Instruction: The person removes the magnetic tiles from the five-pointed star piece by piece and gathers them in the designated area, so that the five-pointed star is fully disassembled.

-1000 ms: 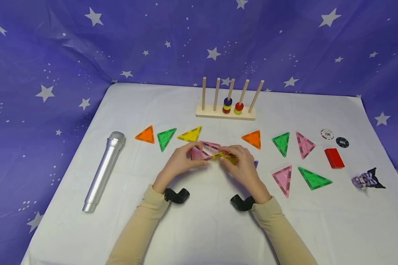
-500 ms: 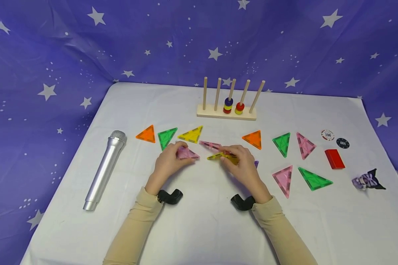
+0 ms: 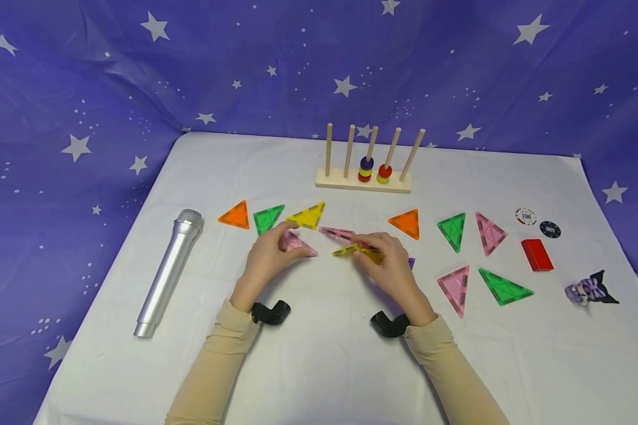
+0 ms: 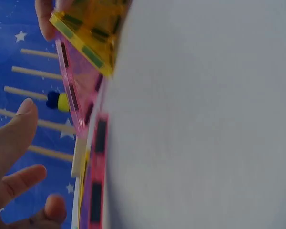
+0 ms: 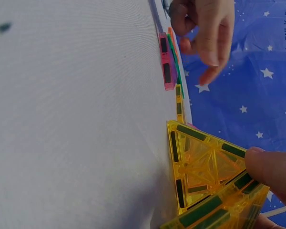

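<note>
My left hand hovers with thumb and fingers spread over a pink triangular magnetic tile that lies flat on the white table. The left wrist view shows a gap between the fingers and this tile's edge. My right hand grips a small standing structure of translucent magnetic tiles. Yellow tiles form its near side, with the thumb pressed on one corner. A pink tile leans out from its far side. A purple corner shows beside the right hand; the rest is hidden.
Orange, green and yellow tiles lie behind the left hand. Several more tiles lie at right, near chips, a red block and a figurine. A microphone lies left; a peg stand stands behind.
My left hand has moved left from the structure with the pink tile, set it flat on the table and let go. The right hand has kept its grip in place.
</note>
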The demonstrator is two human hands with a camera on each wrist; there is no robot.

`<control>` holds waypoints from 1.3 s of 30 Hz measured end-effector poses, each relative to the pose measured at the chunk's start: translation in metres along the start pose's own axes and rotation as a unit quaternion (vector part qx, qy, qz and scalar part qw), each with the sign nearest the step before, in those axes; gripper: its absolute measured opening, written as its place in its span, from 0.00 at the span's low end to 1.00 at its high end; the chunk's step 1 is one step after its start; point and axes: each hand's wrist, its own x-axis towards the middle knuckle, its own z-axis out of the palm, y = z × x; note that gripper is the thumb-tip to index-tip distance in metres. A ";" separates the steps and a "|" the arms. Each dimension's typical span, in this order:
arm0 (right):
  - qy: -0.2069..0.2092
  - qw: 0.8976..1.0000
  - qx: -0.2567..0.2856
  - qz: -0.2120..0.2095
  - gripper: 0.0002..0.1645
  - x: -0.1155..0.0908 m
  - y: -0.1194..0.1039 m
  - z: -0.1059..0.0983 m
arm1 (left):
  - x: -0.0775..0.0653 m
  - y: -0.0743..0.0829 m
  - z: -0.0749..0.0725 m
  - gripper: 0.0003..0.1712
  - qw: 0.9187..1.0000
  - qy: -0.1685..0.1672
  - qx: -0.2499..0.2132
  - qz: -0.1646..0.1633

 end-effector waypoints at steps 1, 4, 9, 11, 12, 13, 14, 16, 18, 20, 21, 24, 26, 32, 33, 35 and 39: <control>0.000 1.000 -0.001 0.001 0.15 0.000 0.000 0.000 | 0.001 0.002 0.002 0.30 1.000 -0.006 -0.026 0.016; -0.001 1.000 -0.004 0.002 0.16 0.000 0.001 0.000 | 0.003 0.009 0.012 0.26 0.993 -0.040 -0.094 0.061; 0.001 1.000 -0.005 -0.002 0.16 0.000 0.001 -0.001 | 0.011 0.025 0.033 0.23 0.987 -0.076 -0.116 0.087; 0.001 1.000 -0.005 -0.004 0.16 0.000 0.001 -0.001 | 0.015 0.030 0.041 0.23 0.988 -0.075 -0.109 0.080; 0.000 1.000 -0.005 -0.005 0.16 0.000 0.001 -0.001 | 0.017 0.032 0.043 0.22 0.989 -0.072 -0.106 0.076; 0.001 1.000 -0.005 -0.005 0.16 0.000 0.001 0.000 | 0.018 0.034 0.046 0.22 0.989 -0.070 -0.106 0.071; 0.001 1.000 -0.006 -0.007 0.16 0.000 0.001 0.000 | 0.020 0.036 0.048 0.21 0.990 -0.068 -0.107 0.065; 0.002 1.000 -0.006 -0.009 0.16 0.000 0.002 0.001 | 0.023 0.038 0.052 0.20 0.991 -0.063 -0.107 0.051; 0.004 1.000 -0.006 -0.013 0.17 0.000 0.002 0.001 | 0.026 0.041 0.054 0.19 0.991 -0.058 -0.109 0.041; 0.005 1.000 -0.007 -0.017 0.17 -0.001 0.002 0.001 | 0.028 0.043 0.056 0.18 0.991 -0.055 -0.115 0.030; 0.004 1.000 -0.008 -0.019 0.17 0.000 0.001 0.001 | 0.029 0.043 0.057 0.18 0.991 -0.055 -0.118 0.025; 0.003 1.000 -0.010 -0.021 0.17 0.000 0.001 0.001 | 0.031 0.044 0.059 0.18 0.990 -0.055 -0.130 0.015; 0.003 1.000 -0.010 -0.021 0.17 0.000 0.001 0.001 | 0.032 0.044 0.061 0.17 0.989 -0.056 -0.138 0.009; 0.008 1.000 -0.009 -0.026 0.19 0.001 0.002 0.000 | 0.033 0.046 0.061 0.19 0.989 -0.044 -0.144 -0.001; 0.009 1.000 -0.009 -0.026 0.19 0.001 0.003 0.000 | 0.033 0.047 0.061 0.20 0.988 -0.042 -0.147 -0.002; 0.007 1.000 -0.006 -0.024 0.20 0.002 0.003 -0.001 | 0.033 0.049 0.061 0.21 0.987 -0.037 -0.159 -0.006; 0.003 1.000 -0.002 -0.015 0.21 0.001 0.003 -0.002 | 0.035 0.051 0.063 0.21 0.981 -0.036 -0.189 -0.021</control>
